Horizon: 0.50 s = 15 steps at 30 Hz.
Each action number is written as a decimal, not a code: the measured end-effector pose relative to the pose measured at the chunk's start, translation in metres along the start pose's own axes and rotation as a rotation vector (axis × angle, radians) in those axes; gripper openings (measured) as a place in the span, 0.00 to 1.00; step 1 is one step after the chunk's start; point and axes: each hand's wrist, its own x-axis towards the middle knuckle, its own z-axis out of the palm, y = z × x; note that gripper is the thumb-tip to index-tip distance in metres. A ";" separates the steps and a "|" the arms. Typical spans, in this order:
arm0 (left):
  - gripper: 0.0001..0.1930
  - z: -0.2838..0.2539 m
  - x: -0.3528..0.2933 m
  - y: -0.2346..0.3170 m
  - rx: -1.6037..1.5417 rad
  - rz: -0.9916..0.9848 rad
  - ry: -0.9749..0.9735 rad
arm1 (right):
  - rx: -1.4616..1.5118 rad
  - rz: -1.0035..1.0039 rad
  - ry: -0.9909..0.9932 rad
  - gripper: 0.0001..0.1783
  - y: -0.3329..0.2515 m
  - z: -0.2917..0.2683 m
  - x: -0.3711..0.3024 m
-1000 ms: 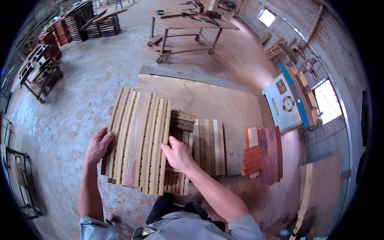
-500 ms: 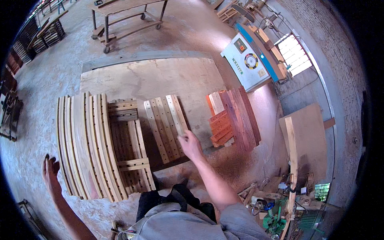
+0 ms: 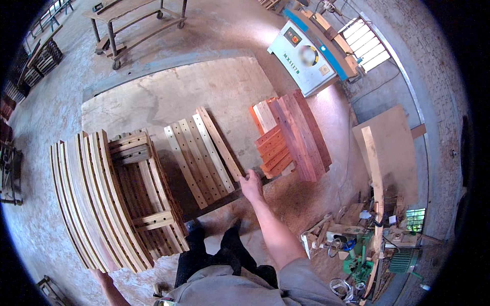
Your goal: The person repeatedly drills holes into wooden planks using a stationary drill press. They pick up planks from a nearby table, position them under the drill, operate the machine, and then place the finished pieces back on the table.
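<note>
My right hand has its fingers closed on the near end of a pale wooden slat. That slat lies at an angle beside a row of drilled slats, with a narrow gap opening toward its near end. On the left stands a large stack of pale slats, with dark gaps between its long pieces and drilled crosspieces on its right side. My left hand is at the near end of this stack, its fingers hidden by the wood.
Reddish slats lie piled on the right of the large board. Beyond them stands a white and blue machine. A wheeled table is at the far left. Tools and wood scraps clutter the lower right, near a leaning plank.
My right hand has drawn the outer slat's near end rightward, away from the row. My left hand has come from the stack's left side to its near end. The view has shifted.
</note>
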 end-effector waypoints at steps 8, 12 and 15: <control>0.06 0.070 -0.080 0.005 0.154 -0.335 -0.136 | -0.187 -0.216 -0.004 0.22 -0.007 0.007 0.007; 0.17 0.112 -0.147 0.009 0.310 -0.446 -0.312 | 0.439 -0.207 -0.070 0.17 0.028 -0.005 -0.005; 0.22 0.149 -0.179 -0.010 0.414 -0.314 -0.543 | 1.047 0.155 -0.523 0.18 0.045 -0.036 -0.055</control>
